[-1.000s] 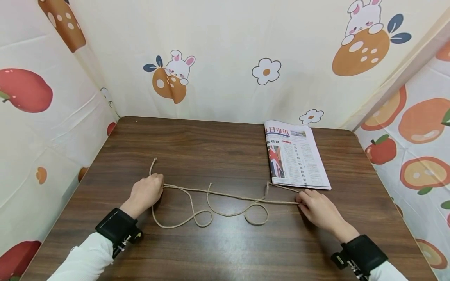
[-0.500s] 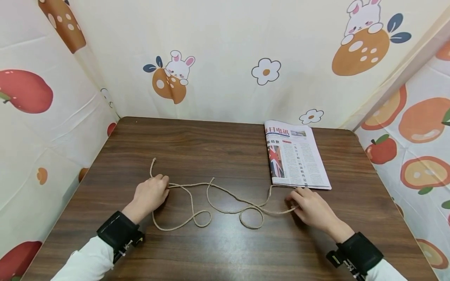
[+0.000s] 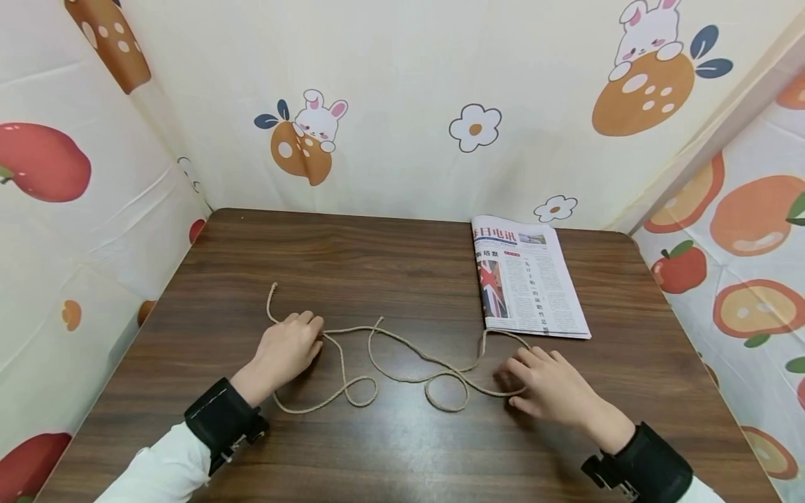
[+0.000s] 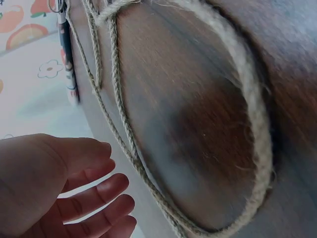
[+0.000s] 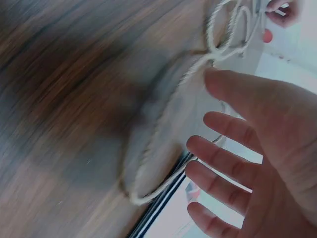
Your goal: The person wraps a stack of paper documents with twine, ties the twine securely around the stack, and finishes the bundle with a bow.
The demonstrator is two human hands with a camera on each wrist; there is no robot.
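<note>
A thin beige rope [image 3: 404, 381] lies in loose curves across the dark wooden table, crossing itself in small loops. My left hand [image 3: 288, 351] is over its left part; in the left wrist view, the relaxed fingers [image 4: 106, 191] stand beside the rope [image 4: 260, 129] with nothing held. At the rope's right bend is my right hand [image 3: 553, 388]. Its fingers [image 5: 218, 153] are spread and loosely bent in the right wrist view, and the rope [image 5: 158, 121] runs past them unheld. One rope end sticks up beyond the left hand.
A folded newspaper [image 3: 534, 279] lies at the back right of the table [image 3: 352, 258], close to the rope. Patterned cloth [image 3: 402, 84] hangs behind the table and along both sides. Black bands with small devices circle both wrists.
The rope was stretched straight between both hands; now it lies slack. My right hand has let go and moved slightly toward me. My left hand has shifted right and loosened.
</note>
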